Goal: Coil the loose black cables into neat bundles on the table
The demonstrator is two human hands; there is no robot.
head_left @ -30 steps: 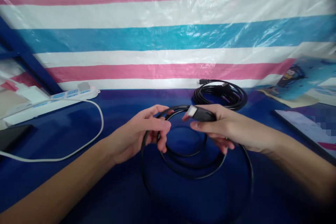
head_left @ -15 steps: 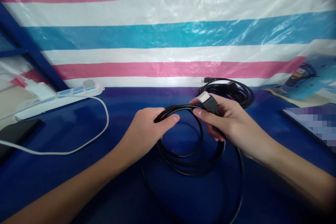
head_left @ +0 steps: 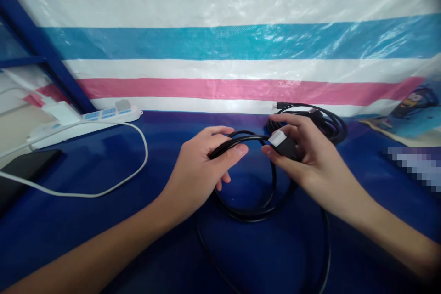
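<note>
Coiling seems partly done: loops of cable (head_left: 225, 147) are gathered over the table (head_left: 165, 257), gripped by the left hand (head_left: 198, 165), while the connector (head_left: 286, 147) is held by the right hand (head_left: 319, 158). A loose length (head_left: 328, 248) appears left unwound, its lower run dim and cut off at the bottom edge. A second coil (head_left: 336, 128) is partly hidden behind the right hand; strands within the left palm cannot be counted.

Black cable (head_left: 224, 147), part-coiled, loops raised over blue tabletop (head_left: 161, 144), loose strands running toward the near side. Plug (head_left: 288, 149): black housing, pale tip facing up-left.
</note>
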